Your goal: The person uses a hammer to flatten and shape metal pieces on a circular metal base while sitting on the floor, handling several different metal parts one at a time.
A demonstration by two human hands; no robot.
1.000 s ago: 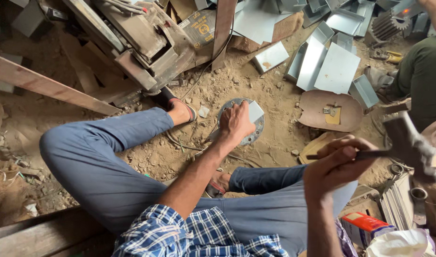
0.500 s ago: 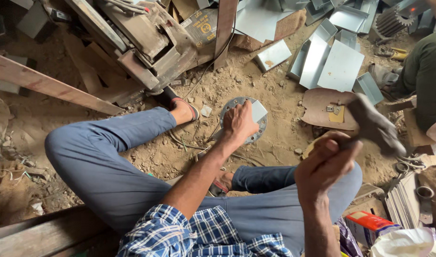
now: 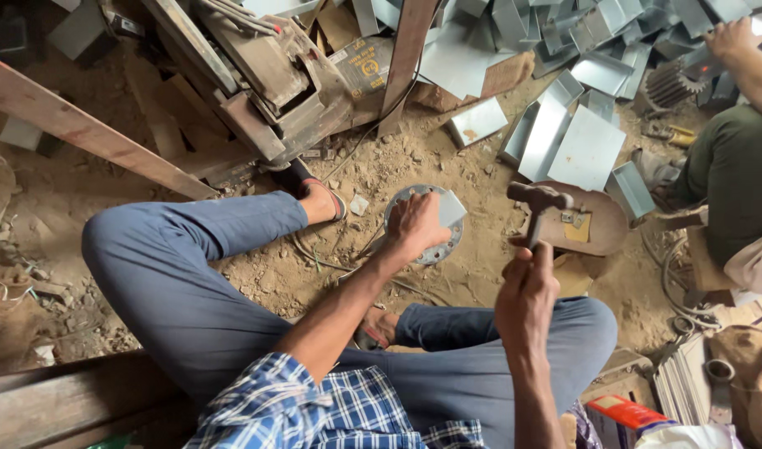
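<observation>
My left hand (image 3: pixel 416 224) presses a small pale metal piece (image 3: pixel 450 208) down onto a round steel disc with holes (image 3: pixel 437 249) that lies on the dirt floor. My right hand (image 3: pixel 526 291) grips the handle of a hammer (image 3: pixel 537 204), whose dark head is raised just right of the disc. I sit on the ground in blue trousers, with one foot in a sandal (image 3: pixel 319 195) left of the disc.
Several folded sheet-metal trays (image 3: pixel 576 141) lie at the upper right. A rusty machine and scrap (image 3: pixel 265 75) stand at the upper left. A brown metal plate (image 3: pixel 593 220) lies behind the hammer. Another person's leg and arm (image 3: pixel 734 158) are at the right edge.
My right hand has swung the hammer from far right and low, up and leftward toward the disc. My left hand has stayed on the metal piece.
</observation>
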